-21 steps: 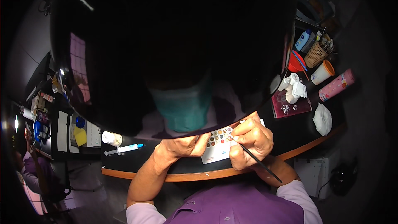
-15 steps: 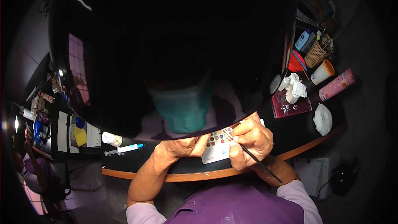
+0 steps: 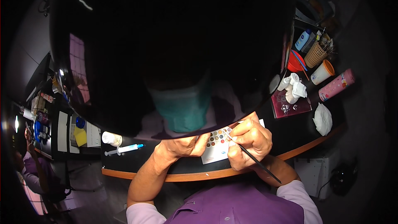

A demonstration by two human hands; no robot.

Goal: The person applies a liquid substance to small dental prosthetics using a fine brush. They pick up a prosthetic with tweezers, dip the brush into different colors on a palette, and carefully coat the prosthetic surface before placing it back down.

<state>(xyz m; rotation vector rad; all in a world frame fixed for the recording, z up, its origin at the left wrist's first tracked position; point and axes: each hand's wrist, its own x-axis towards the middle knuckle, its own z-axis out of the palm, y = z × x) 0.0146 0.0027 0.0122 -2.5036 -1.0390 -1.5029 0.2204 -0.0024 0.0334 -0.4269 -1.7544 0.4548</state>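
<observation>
Pinching a black tool [image 3: 259,163] in the right grip [image 3: 251,141], slanting far-left toward the spotted card [image 3: 213,154]; cannot tell left grip's [image 3: 182,146] hold.

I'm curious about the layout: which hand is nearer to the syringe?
Left. The left hand is right of the syringe, at the left of the card; the right hand, gripping a black stick, is farther off, at its right.

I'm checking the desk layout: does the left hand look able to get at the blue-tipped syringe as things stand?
Probably yes: the syringe lies just left of the left hand, with only tabletop showing between them. The dark visor partly hides that hand, so whether it is free is unclear.
</observation>
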